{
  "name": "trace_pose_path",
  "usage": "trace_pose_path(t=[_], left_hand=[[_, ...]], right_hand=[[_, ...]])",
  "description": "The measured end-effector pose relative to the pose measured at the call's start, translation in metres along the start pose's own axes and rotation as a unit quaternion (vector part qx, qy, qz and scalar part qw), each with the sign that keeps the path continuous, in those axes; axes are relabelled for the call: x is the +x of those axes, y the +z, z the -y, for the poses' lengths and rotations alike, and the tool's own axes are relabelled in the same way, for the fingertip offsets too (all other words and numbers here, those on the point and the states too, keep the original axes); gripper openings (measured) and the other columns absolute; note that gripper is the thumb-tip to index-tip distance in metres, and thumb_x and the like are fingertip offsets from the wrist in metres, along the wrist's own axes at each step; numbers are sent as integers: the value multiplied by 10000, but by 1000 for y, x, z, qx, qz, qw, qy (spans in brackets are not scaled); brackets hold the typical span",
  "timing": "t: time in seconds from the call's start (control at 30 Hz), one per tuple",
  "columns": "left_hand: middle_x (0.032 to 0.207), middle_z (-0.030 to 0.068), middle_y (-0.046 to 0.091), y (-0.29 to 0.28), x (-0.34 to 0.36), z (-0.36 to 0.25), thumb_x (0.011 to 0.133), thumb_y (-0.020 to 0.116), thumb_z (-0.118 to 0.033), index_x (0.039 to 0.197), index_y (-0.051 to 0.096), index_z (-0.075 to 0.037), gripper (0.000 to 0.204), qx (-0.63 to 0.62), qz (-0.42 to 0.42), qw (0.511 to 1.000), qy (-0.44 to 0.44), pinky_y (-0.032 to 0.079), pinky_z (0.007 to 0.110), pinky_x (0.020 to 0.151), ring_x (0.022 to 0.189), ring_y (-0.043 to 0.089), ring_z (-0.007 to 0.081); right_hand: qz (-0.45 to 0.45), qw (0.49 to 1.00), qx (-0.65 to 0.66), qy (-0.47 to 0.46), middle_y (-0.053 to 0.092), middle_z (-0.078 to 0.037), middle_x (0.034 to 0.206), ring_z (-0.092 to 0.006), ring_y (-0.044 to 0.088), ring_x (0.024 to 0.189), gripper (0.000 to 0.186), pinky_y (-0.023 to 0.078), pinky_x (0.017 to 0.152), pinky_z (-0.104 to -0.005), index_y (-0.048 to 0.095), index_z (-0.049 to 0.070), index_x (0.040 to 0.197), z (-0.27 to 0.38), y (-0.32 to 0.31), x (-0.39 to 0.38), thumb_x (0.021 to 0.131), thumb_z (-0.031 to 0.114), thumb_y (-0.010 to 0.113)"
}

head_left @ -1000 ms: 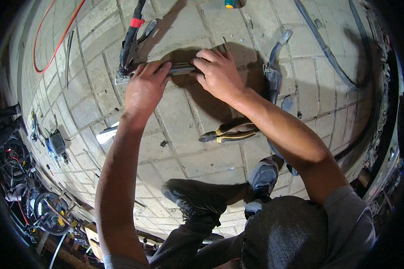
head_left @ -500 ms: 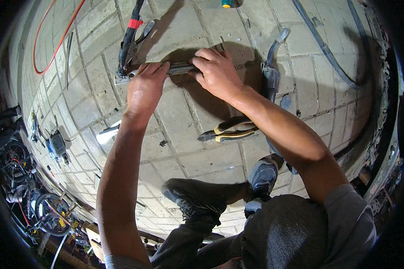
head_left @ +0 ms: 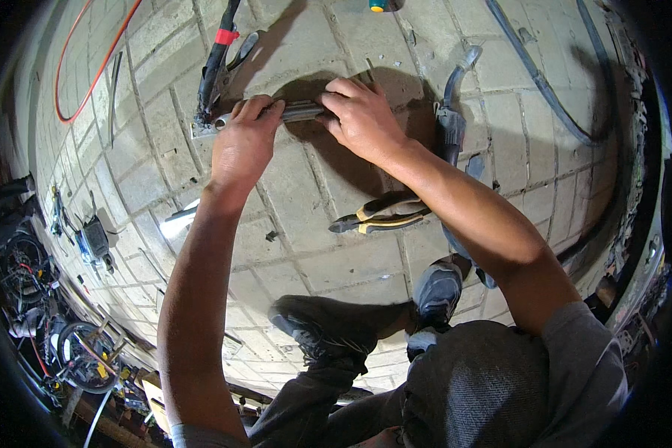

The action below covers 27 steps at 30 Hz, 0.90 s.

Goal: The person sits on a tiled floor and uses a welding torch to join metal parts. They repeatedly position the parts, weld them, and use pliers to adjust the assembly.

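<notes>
My left hand (head_left: pixel 243 142) is closed on a silver metal tube (head_left: pixel 300 112), near its open left end. My right hand (head_left: pixel 361 123) grips the same tube farther right, fingers curled over it; their tips are partly hidden. A flat metal piece (head_left: pixel 201 132) lies under the left end, beside a black cable-like tool with red tape (head_left: pixel 212 75). Below my hands lie black-and-yellow pliers (head_left: pixel 373 222). Right of my right hand is a grey welding-torch-like tool (head_left: pixel 451 127) with a curved neck, its lower part partly behind my forearm.
An orange hose (head_left: pixel 75 112) and a small toolbox-like grey object (head_left: pixel 92 239) are at left. A thick hose (head_left: pixel 537 78) curves at right. Bicycle parts (head_left: pixel 82 355) crowd the lower left. A green-and-yellow object (head_left: pixel 378 6) lies at top. My shoes (head_left: pixel 437 291) are below.
Both hands have shifted slightly upward in the picture while staying on the tube. The surrounding tools have not visibly moved.
</notes>
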<state>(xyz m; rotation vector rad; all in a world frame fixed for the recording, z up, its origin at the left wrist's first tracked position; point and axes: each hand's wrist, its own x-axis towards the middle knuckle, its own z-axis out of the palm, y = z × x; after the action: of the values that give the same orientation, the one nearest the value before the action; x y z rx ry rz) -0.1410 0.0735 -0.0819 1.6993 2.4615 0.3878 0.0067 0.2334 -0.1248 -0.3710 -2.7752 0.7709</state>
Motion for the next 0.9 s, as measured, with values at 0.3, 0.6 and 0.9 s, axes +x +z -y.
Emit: trace_pose_path(t=[0.3, 0.6, 0.9], left_hand=[[997, 103, 647, 0, 2, 4, 846, 676, -90, 1064, 684, -51, 222, -51, 0, 999, -10, 527, 381, 789, 909, 640, 304], [1004, 100, 654, -1, 3, 6, 850, 669, -79, 1059, 680, -50, 211, -66, 18, 997, -19, 532, 378, 787, 915, 647, 295], [992, 76, 647, 1, 3, 9, 840, 656, -66, 1035, 682, -70, 197, -66, 12, 998, -8, 536, 378, 752, 885, 653, 292]], right_hand=[[33, 999, -28, 7, 564, -49, 1111, -247, 560, 1078, 304, 440, 876, -436, 665, 67, 1062, 1, -3, 2, 788, 185, 724], [12, 1000, -25, 4, 567, -38, 1093, -243, 560, 1075, 289, 436, 872, -453, 667, 93, 1048, 0, -1, 1, 795, 219, 730], [-36, 999, 30, -18, 564, -39, 956, -248, 566, 997, 134, 391, 788, -443, 655, 99, 856, -2, 7, 2, 740, 152, 695]])
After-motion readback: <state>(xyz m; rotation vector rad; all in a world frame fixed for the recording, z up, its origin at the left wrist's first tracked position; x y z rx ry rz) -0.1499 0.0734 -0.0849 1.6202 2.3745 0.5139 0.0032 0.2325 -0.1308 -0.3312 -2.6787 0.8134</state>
